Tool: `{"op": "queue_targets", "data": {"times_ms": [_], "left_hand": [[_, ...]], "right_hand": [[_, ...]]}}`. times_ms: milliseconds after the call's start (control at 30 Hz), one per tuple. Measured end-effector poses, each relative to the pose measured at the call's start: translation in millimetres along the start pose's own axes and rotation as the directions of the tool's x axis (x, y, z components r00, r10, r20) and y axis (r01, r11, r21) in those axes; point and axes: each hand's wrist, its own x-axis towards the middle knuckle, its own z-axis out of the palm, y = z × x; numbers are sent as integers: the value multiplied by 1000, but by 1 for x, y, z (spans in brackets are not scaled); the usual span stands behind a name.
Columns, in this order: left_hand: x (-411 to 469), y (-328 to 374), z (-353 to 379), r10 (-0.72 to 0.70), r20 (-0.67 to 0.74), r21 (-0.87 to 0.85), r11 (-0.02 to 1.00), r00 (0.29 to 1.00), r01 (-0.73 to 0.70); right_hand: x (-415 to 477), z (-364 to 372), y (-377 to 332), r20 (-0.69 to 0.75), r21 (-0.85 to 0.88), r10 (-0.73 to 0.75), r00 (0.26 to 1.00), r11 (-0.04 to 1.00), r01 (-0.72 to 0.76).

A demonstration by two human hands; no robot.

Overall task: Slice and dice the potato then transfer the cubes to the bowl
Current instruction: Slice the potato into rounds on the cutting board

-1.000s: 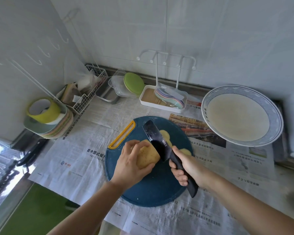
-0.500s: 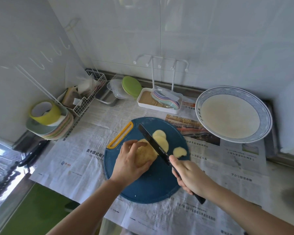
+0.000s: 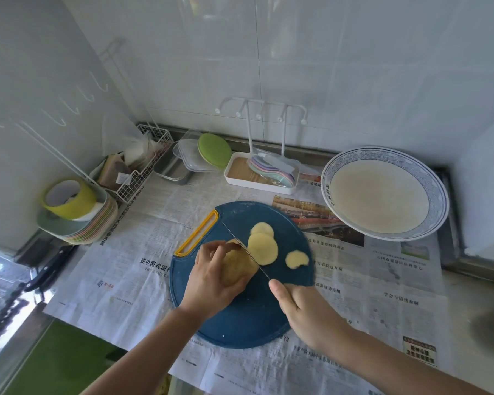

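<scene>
While the left hand (image 3: pixel 211 276) steadies the potato (image 3: pixel 237 266) on the round blue cutting board (image 3: pixel 248 317), the right hand (image 3: pixel 303 306) holds the knife (image 3: pixel 246 249) with its blade set edge-down across the potato's cut end. The left fingers are curled over the top and far side of the potato, with the tips just beside the blade. The right fingers are wrapped closed round the knife handle, which is largely hidden beneath the hand. Three round slices (image 3: pixel 263 249) lie on the board to the right of the blade, two overlapping and one apart. The step in hand is judged to be slicing: most of the potato is uncut, and no strips or cubes are present. The next move calls for completing this cut, then drawing the left fingertips back along the potato before placing the blade again. Dicing and transfer are not yet started. The bowl (image 3: pixel 439 201) stands on the newspaper (image 3: pixel 131 252) at the right rear, apart from the board, and contains no potato.
</scene>
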Motion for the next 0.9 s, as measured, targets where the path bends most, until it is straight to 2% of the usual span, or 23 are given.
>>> {"op": "queue_targets", "data": {"times_ms": [133, 267, 433, 900], "left_hand": [[1, -2, 1, -7, 14, 9, 1000, 1000, 6], [2, -2, 1, 6, 13, 22, 1000, 1000, -6], [4, -2, 1, 9, 28, 17, 1000, 1000, -9], [8, -7, 2, -32, 40, -38, 999, 999, 34]], "right_hand": [[2, -4, -1, 30, 93, 34, 999, 995, -36], [4, -19, -4, 152, 239, 82, 985, 964, -117], [12, -19, -3, 196, 235, 119, 973, 958, -164], [37, 5, 3, 194, 268, 206, 959, 929, -254]]}}
